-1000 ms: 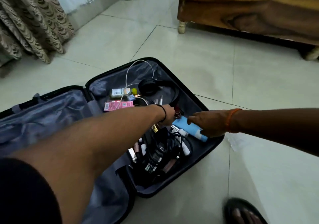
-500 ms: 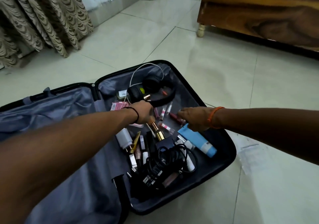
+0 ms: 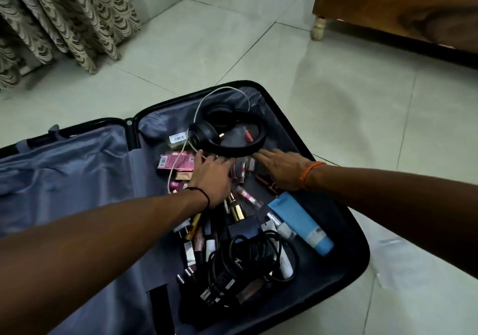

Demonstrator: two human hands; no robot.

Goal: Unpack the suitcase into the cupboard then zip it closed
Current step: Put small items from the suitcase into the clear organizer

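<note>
Tiled floor [image 3: 336, 102], open suitcase [image 3: 323, 296]: both hands, left [image 3: 212, 177], right [image 3: 279, 166], fingers straight, touching headphones [image 3: 227, 138]; labels unreadable; cables [image 3: 245, 262] near.

The headphones [image 3: 227, 138] were black; the suitcase [image 3: 77, 169] lining was grey-blue. The tube [image 3: 300, 221] was light blue, and the curtain [image 3: 64, 16] bore beige scallops.

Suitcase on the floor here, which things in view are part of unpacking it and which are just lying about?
Part of the job:
suitcase
headphones
blue tube
black cables
pink box
left hand and right hand, both reaching at the headphones

Just lying about:
curtain
wooden furniture
floor tiles
</note>
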